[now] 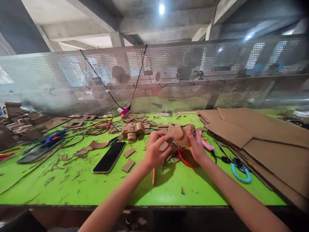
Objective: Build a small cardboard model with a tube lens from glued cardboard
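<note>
Above the green worktable (96,190), both hands grip a small cardboard model (180,133).
The left hand (155,151) pinches its near edge while the right hand (196,148) clasps its far side, lifted just off the surface. It looks partly assembled: glued pieces (132,130) wait nearby, beside a phone (109,157), pencil (153,177), red scissors (187,158) and uncut cardboard sheets (260,138).

Cardboard model (181,133) (both hands) aloft
</note>
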The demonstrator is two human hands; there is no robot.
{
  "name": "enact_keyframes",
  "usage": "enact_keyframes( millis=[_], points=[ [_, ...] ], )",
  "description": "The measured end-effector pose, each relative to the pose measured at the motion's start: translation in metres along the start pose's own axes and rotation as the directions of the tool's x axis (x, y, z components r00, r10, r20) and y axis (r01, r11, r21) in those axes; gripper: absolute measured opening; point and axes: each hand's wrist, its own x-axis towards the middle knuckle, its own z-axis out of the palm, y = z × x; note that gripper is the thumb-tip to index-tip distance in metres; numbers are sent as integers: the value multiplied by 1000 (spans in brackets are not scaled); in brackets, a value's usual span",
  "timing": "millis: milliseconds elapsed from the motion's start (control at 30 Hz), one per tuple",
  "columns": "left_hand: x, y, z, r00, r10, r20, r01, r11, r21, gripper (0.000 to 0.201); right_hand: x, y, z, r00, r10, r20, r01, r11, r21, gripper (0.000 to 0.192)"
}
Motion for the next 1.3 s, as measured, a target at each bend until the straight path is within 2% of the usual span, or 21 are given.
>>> enact_keyframes(
  millis=[133,233,333,533,800,1033,1300],
  points=[
    [-8,1,-3,1000,22,20,-22,1000,8,30,-7,-2,5,998,-15,-57,20,997,74,34],
    [-11,0,-7,998,57,-27,-58,998,-20,35,-12,0,8,999,-29,-21,31,996,84,31],
    [-11,-2,-10,990,119,-72,-121,992,-29,29,-17,4,11,1000,8,2,-9,996,92,32],
    [-12,-3,-12,972,228,-50,-228,974,1,26,-22,2,17,997,65,47,-71,987,142,35],
    [-12,-2,-12,979,202,9,-202,979,-5,24,-25,-3,18,995,70,68,-77,990,118,37],
    [-12,0,-13,982,185,23,-184,982,-31,24,-28,-14,20,996,53,76,-56,998,33,40],
    [-10,1,-15,985,167,30,-166,986,-32,25,-29,-20,22,994,63,92,-65,998,17,40]
  ],
)
